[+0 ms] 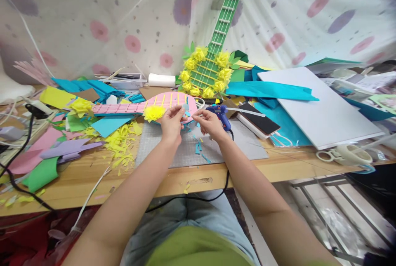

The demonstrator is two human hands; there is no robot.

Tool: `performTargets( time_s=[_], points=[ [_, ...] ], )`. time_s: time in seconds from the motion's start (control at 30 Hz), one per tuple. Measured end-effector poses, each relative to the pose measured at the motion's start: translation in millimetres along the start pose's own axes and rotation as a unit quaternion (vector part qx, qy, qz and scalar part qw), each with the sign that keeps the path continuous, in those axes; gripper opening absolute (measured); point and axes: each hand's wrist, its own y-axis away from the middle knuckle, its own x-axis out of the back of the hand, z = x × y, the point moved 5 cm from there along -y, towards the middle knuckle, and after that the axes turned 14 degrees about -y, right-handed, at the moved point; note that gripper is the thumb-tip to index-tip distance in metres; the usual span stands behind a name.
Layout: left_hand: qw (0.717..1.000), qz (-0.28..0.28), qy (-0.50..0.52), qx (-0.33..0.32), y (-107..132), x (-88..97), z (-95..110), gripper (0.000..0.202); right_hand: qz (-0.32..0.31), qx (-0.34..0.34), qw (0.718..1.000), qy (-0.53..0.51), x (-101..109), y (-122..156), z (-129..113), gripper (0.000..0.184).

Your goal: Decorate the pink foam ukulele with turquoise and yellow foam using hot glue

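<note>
Over the grey cutting mat (pixel 163 150), my left hand (pixel 172 123) is closed in a pinch on a small light-blue paper piece (pixel 186 107). Close to its right, my right hand (pixel 210 123) has thumb and forefinger together; whether anything is between them is too small to tell. Just behind both hands lies a pink paper lute (pixel 170 99) with yellow strips, strings and a yellow paper flower (pixel 154 113). A blue hot glue gun (pixel 220 116) with a pale glue stick rests beside my right hand. Blue paper scraps (pixel 198 147) are scattered on the mat.
A green paper lute (pixel 206 74) trimmed with yellow flowers leans upright at the back. Yellow shreds (pixel 120 144) and coloured paper cover the left side. A phone (pixel 258 117) on a white block, a white board (pixel 318 105) and a cup (pixel 352 154) are at right. A black cord (pixel 227 179) hangs over the front edge.
</note>
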Motion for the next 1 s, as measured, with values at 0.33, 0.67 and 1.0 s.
performTargets(
  time_s=[0.33, 0.67, 1.0],
  points=[
    [0.991, 0.030, 0.119, 0.045, 15, -24.2, -16, 0.029, 0.037, 0.034, 0.993, -0.111, -10, 3, 1, 0.034],
    [0.994, 0.053, 0.088, 0.047, 14, -27.3, -35, 0.036, 0.138, -0.002, 0.976, -0.171, -9, 2, 3, 0.036],
    [0.998, 0.047, 0.045, 0.022, 14, -23.7, -31, 0.039, 0.136, 0.034, 0.980, -0.140, -4, 2, 0, 0.035]
  ],
)
